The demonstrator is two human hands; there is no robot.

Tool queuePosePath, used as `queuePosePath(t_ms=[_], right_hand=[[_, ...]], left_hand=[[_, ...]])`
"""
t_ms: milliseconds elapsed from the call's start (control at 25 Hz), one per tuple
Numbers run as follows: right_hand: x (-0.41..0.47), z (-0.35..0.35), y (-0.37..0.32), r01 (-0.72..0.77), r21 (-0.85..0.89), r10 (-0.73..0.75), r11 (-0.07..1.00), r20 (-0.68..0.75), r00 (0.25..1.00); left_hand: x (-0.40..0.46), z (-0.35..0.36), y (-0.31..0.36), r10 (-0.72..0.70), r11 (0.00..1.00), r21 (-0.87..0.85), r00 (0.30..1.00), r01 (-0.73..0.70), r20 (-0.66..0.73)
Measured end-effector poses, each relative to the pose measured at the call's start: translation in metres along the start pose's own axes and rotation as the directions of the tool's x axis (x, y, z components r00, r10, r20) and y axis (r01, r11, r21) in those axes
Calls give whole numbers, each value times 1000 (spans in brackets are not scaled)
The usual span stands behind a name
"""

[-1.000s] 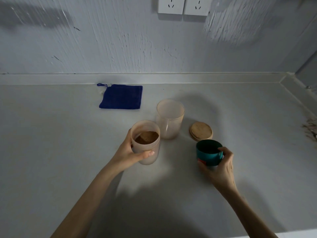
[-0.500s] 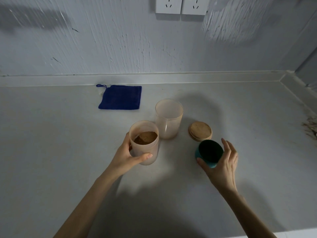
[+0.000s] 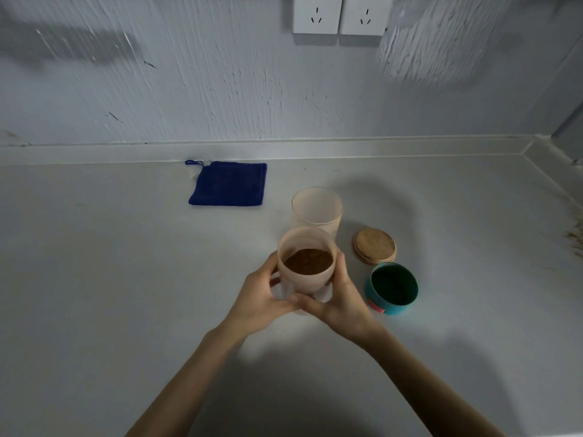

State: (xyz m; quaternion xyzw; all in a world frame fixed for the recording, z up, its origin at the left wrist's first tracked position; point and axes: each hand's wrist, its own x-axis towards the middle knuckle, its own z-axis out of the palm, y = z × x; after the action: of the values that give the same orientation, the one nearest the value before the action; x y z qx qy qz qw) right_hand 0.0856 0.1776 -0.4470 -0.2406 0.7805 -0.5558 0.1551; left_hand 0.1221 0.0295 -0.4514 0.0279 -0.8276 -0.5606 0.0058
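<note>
I am seeing left hand (image 3: pixel 262 305) and right hand (image 3: pixel 342 302) curling around frosted cylindrical jar (image 3: pixel 303 239) holding brown, possibly powdery, contents (image 3: pixel 308 262).

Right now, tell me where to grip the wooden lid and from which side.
Pinch the wooden lid by its rim, from above: it lies flat on the counter, so only the edge offers purchase. Come from its right; the empty jar stands left.
</note>
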Motion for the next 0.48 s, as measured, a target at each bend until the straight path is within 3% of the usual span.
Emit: queuePosePath(t_ms=[160,280,360,480], right_hand=[[3,-24,-17,32,75,-25,997,-96,995],[6,-49,-31,39,55,-29,998,-175,984],[10,-69,-38,19,-44,-28,999,-220,975],[26,-97,-42,-55,-302,-30,952,-268,963]], left_hand=[[16,-2,24,90,995,40,993,-93,74],[27,-13,34,116,993,-27,984,-114,134],[35,-21,33,138,988,-79,987,-132,78],[53,-23,21,138,990,11,987,-137,-80]])
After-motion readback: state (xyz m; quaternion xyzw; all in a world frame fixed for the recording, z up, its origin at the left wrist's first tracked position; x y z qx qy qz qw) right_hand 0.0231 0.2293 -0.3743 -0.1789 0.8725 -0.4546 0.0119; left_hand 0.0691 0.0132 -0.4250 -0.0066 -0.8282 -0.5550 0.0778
